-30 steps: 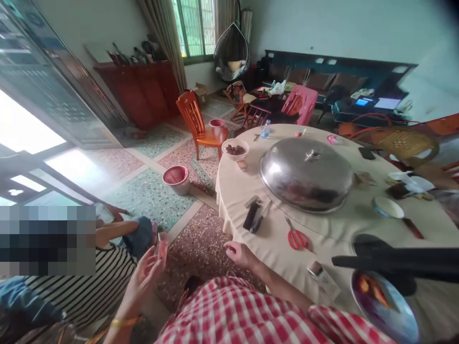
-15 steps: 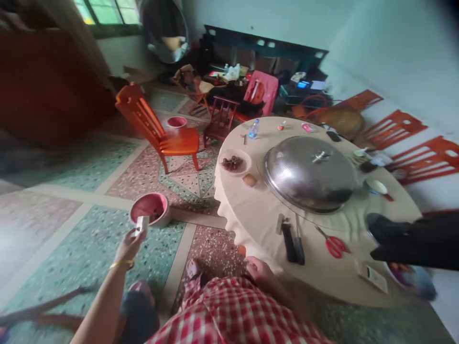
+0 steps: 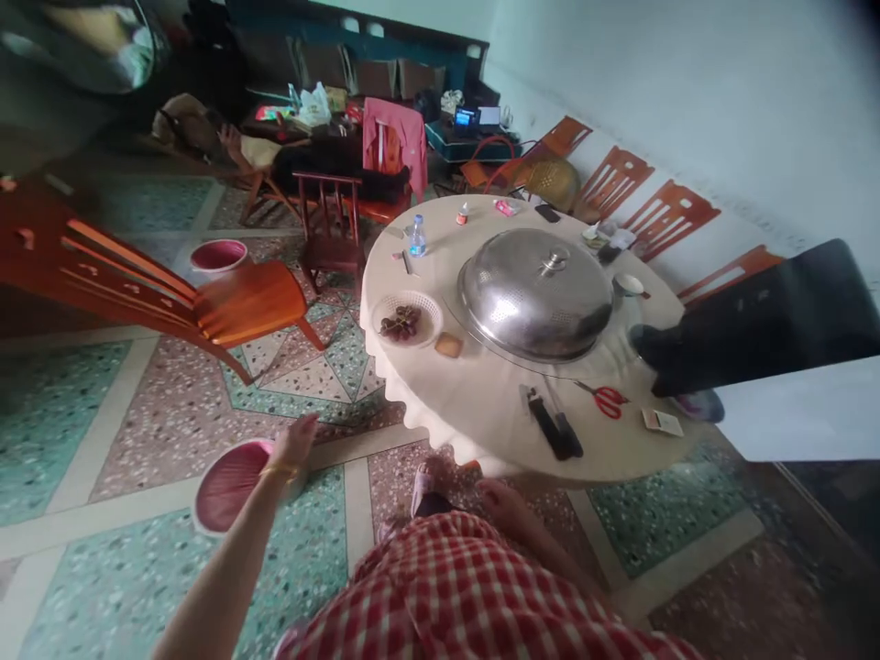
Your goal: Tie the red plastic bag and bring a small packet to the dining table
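My left hand (image 3: 294, 442) is stretched out over the right rim of a pink bucket (image 3: 226, 495) on the floor. Its fingers look extended, and I see nothing in them. The bucket's inside is streaked by blur, so its contents cannot be made out. Low beside the near edge of the round table (image 3: 481, 412) is my right hand (image 3: 500, 502). Its fingers are foreshortened and blurred, and no object shows in them. Closest to it on the tabletop lie a black-handled tool (image 3: 550, 429) and red-handled scissors (image 3: 609, 401).
A large steel dome cover (image 3: 536, 293) stands mid-table. Around it are grapes (image 3: 401, 323) in a white basket, a water bottle (image 3: 417, 236) and a white box (image 3: 662, 422). An orange chair (image 3: 251, 307) stands left, near another pink bucket (image 3: 218, 257). A person (image 3: 258, 151) reclines behind.
The white box in my left hand no longer shows. That hand has turned with its fingers pointing right across the bucket. The view has swung right, and the table sits further left.
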